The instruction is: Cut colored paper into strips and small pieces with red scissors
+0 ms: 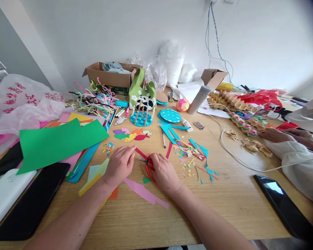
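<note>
My left hand (120,165) rests on the wooden table (224,201) with its fingers curled, pinching the end of a red paper strip (141,153). My right hand (163,172) is closed round the red handles of small scissors (147,162), whose blades point left toward the strip. A pink paper offcut (143,191) lies just in front of both hands. A small green scrap (146,180) sits between my wrists.
Green (57,142) and other coloured paper sheets lie left, with dark tablets (33,201) at the near left. Paper scraps (190,154), paper fish (131,134), a panda craft (143,100) and boxes fill the back. A phone (284,205) lies right; another person's hands (289,134) work there.
</note>
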Demonstrator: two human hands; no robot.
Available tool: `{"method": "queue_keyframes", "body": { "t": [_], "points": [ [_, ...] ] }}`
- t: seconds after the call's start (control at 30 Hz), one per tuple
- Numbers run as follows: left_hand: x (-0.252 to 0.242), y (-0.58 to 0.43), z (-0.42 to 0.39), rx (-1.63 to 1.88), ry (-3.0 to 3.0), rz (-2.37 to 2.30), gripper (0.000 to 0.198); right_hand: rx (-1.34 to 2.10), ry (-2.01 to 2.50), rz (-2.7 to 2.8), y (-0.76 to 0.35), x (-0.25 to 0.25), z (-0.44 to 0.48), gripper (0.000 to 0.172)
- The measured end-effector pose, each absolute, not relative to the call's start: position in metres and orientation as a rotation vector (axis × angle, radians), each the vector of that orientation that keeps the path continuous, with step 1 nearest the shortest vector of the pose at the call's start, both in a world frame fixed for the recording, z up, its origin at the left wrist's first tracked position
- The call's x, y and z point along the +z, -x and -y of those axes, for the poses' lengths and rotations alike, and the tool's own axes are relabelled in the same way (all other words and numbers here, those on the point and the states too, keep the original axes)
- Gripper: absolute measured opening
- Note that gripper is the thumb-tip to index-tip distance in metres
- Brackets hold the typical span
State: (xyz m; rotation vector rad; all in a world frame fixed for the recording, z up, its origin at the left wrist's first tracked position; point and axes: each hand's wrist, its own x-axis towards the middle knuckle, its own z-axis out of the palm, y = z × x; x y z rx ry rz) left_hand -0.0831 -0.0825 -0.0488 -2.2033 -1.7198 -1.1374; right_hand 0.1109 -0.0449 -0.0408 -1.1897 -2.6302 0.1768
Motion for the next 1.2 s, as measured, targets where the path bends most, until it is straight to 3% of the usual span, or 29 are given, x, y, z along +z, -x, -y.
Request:
{"method": "queue_keyframes", "body": {
  "t": [0.23, 0.43, 0.67, 0.8, 0.9, 1.07, 1.2],
  "points": [
    [-0.052, 0.080, 0.083, -1.253, 2.263, 1.784, 0.033, 0.201, 1.232, 2.572, -0.106, -0.043, 0.044, 0.009],
    [-0.029, 0.068, 0.088, -1.696, 2.098, 2.187, 0.019, 0.557, 1.298, 2.004, -0.119, -0.048, 0.027, 0.009],
    [-0.017, 0.018, 0.059, -2.328, 2.339, 2.870, 0.042, 0.578, 1.172, 1.682, -0.122, -0.039, 0.029, 0.010],
    [-0.029, -0.001, 0.037, -2.794, 2.084, 2.751, 0.041, 0.587, 1.145, 1.713, -0.127, -0.037, 0.030, 0.011],
    [-0.035, -0.004, 0.030, -2.976, 1.926, 2.648, 0.038, 0.816, 1.123, 1.537, -0.137, -0.035, 0.021, 0.017],
    [-0.040, 0.000, 0.027, -3.106, 1.716, 2.568, 0.035, 1.264, 1.117, 1.361, -0.147, -0.033, 0.007, 0.040],
    [-0.045, 0.000, 0.030, -3.066, 1.783, 2.538, 0.031, 1.309, 1.138, 1.337, -0.144, -0.036, 0.007, 0.043]
  ]
}}
